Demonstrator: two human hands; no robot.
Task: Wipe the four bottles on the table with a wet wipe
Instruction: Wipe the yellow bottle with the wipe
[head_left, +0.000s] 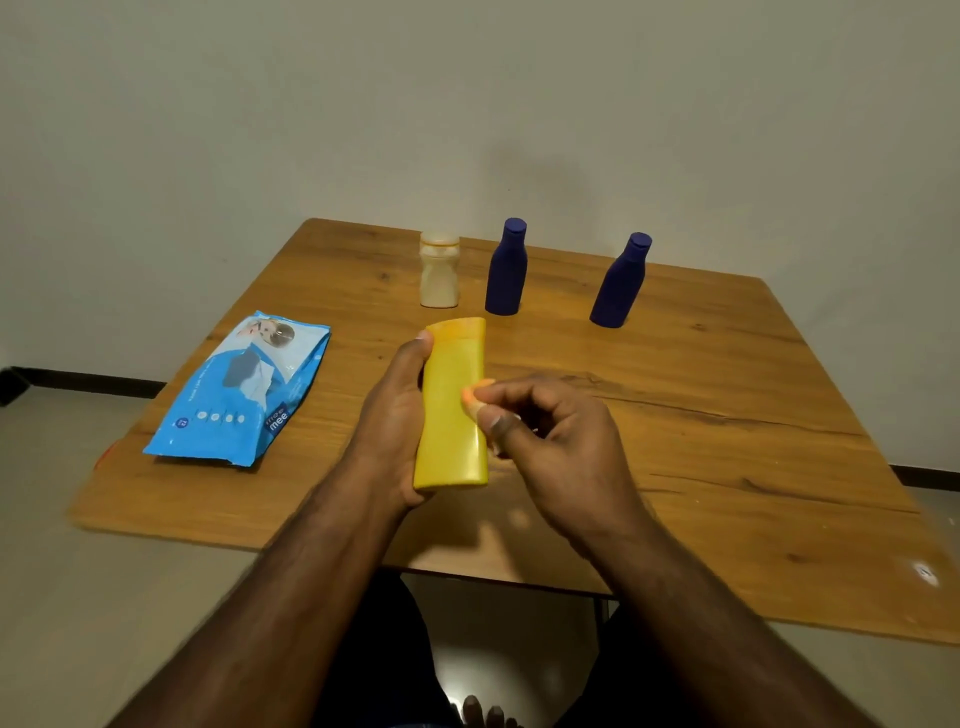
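Head view: left hand (395, 415) grips yellow bottle (452, 410) above table (727, 415).

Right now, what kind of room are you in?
Probably a plain room at home: a wooden table against a bare wall, with toiletry-style bottles and a blue wet wipes pack on it.

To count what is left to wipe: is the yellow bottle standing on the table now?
No, the left hand holds the yellow bottle above the table, while the right hand pinches a wipe against it.
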